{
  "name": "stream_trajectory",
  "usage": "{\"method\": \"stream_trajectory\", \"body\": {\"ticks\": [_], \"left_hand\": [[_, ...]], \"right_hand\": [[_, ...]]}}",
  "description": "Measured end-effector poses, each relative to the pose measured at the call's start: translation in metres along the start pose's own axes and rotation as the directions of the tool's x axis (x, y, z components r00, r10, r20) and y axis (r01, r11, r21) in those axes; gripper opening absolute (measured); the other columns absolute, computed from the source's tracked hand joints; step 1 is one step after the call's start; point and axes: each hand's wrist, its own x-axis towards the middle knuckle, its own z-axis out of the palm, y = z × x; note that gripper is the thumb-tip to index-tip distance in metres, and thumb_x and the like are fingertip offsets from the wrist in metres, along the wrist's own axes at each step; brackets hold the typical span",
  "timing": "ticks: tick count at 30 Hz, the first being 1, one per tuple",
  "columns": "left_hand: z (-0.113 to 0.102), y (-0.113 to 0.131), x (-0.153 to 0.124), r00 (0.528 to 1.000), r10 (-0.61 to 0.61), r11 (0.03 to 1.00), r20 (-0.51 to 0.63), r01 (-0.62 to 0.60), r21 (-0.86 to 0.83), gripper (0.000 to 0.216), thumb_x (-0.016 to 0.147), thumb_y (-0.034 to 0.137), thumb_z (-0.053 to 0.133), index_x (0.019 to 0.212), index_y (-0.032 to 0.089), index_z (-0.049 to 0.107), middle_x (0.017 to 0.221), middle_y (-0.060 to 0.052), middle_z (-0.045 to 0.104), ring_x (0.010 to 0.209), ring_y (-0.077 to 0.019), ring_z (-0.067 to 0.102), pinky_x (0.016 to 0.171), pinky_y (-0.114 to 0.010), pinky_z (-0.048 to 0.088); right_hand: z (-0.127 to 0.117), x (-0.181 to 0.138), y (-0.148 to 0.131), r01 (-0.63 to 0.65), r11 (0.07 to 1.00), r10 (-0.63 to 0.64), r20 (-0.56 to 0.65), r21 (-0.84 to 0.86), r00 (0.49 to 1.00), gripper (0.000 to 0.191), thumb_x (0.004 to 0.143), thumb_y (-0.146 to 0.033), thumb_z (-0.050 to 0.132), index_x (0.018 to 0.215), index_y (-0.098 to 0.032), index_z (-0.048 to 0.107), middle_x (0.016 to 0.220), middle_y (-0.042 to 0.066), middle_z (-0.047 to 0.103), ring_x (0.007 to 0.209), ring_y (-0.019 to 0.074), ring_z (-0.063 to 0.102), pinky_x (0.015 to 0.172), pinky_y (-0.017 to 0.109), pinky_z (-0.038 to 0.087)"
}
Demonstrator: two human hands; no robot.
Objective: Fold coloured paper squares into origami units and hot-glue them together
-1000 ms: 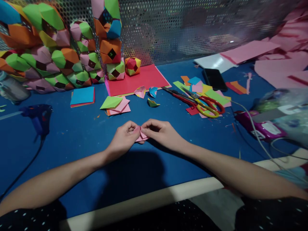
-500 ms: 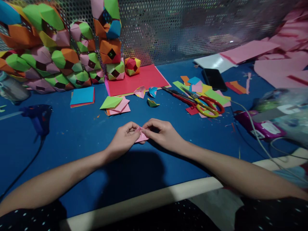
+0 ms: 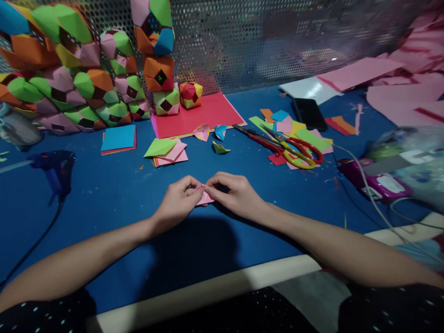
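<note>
My left hand (image 3: pixel 178 200) and my right hand (image 3: pixel 234 193) meet over the blue table (image 3: pixel 114 203), both pinching a small folded pink paper piece (image 3: pixel 204 199). The fingers of each hand are curled closed on it, thumbs and forefingers nearly touching. Most of the paper is hidden between the fingers; only a pink corner shows below them. Just beyond the hands lie three small folded pieces, pink (image 3: pixel 202 132), blue (image 3: pixel 219 132) and green (image 3: pixel 219 148).
Stacked multicoloured paper balls (image 3: pixel 86 78) stand back left against a perforated metal screen. A red sheet (image 3: pixel 197 115), square paper stacks (image 3: pixel 119 138), scissors (image 3: pixel 287 148), a phone (image 3: pixel 309 114) and coloured scraps lie behind. A blue glue gun (image 3: pixel 55 169) is left, a purple one (image 3: pixel 376 185) with cables right.
The hands have closed in slightly and less of the pink paper shows. Everything else on the table stays where it was.
</note>
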Motion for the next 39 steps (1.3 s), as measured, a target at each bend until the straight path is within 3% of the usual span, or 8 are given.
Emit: {"method": "stream_trajectory", "body": {"ticks": [8,13,17,23,29,35,39], "left_hand": [[-0.0019,0.0009,-0.0012,0.997,0.074,0.997,-0.001,-0.074,0.028,0.022,0.079,0.037,0.057,0.074,0.016,0.056,0.063,0.004,0.049,0.055,-0.0074,0.04,0.05,-0.018,0.031],[-0.0028,-0.0003,0.0003,0.987,0.116,0.993,-0.111,-0.111,0.05,0.022,0.082,0.036,0.055,0.073,0.017,0.055,0.061,0.004,0.048,0.054,-0.0073,0.04,0.05,-0.019,0.031],[-0.0016,-0.0045,0.0022,0.981,0.087,0.996,-0.171,-0.088,-0.002,0.02,0.082,0.035,0.055,0.074,0.017,0.052,0.058,0.005,0.046,0.051,-0.0065,0.04,0.047,-0.018,0.03],[-0.0001,-0.0036,0.0011,0.997,0.076,0.995,-0.026,-0.078,-0.063,0.019,0.078,0.034,0.06,0.086,0.016,0.057,0.073,0.001,0.058,0.063,-0.0087,0.053,0.055,-0.018,0.04],[-0.0016,-0.0066,0.0051,0.994,0.05,0.99,-0.099,-0.063,-0.128,0.017,0.079,0.031,0.059,0.085,0.015,0.055,0.072,0.001,0.058,0.065,-0.0091,0.055,0.056,-0.018,0.042],[-0.0001,-0.0045,0.0047,0.999,-0.007,0.992,-0.046,0.001,-0.129,0.018,0.076,0.026,0.059,0.091,0.015,0.061,0.078,-0.001,0.062,0.063,-0.0085,0.055,0.056,-0.018,0.042],[0.0,0.0013,0.0024,1.0,-0.016,0.997,-0.023,0.014,-0.077,0.023,0.077,0.034,0.061,0.088,0.014,0.063,0.075,0.0,0.062,0.064,-0.0089,0.053,0.058,-0.019,0.042]], "right_hand": [[0.0003,-0.0001,-0.0018,0.024,1.0,-0.024,-0.012,0.0,1.0,0.014,0.086,-0.02,0.053,0.074,-0.016,0.058,0.07,0.002,0.059,0.063,0.0113,0.053,0.06,0.024,0.042],[-0.0023,0.0013,-0.0046,-0.167,0.984,0.167,0.01,0.066,0.986,0.013,0.085,-0.027,0.056,0.088,-0.016,0.06,0.073,0.001,0.061,0.063,0.0109,0.054,0.058,0.023,0.042],[-0.002,0.0016,-0.004,-0.204,0.977,0.203,0.025,0.057,0.979,0.016,0.084,-0.029,0.056,0.076,-0.015,0.058,0.067,0.0,0.059,0.057,0.0095,0.05,0.052,0.022,0.039],[-0.0002,0.0006,-0.0022,-0.108,0.994,0.108,-0.013,0.004,0.994,0.017,0.085,-0.028,0.056,0.074,-0.015,0.059,0.067,0.001,0.06,0.06,0.0108,0.052,0.056,0.023,0.04],[0.0009,-0.0005,-0.003,-0.109,0.994,0.109,-0.024,0.028,0.994,0.014,0.083,-0.03,0.059,0.082,-0.016,0.059,0.072,0.001,0.061,0.062,0.0108,0.053,0.057,0.023,0.042],[0.0006,0.0012,-0.0016,-0.114,0.993,0.115,-0.031,0.026,0.993,0.012,0.085,-0.023,0.054,0.084,-0.014,0.062,0.073,0.002,0.063,0.064,0.0113,0.056,0.06,0.022,0.043],[-0.0005,0.0014,-0.002,-0.094,0.996,0.093,-0.049,-0.008,0.994,0.011,0.085,-0.021,0.052,0.081,-0.015,0.061,0.069,0.002,0.062,0.062,0.011,0.055,0.059,0.022,0.042]]}}
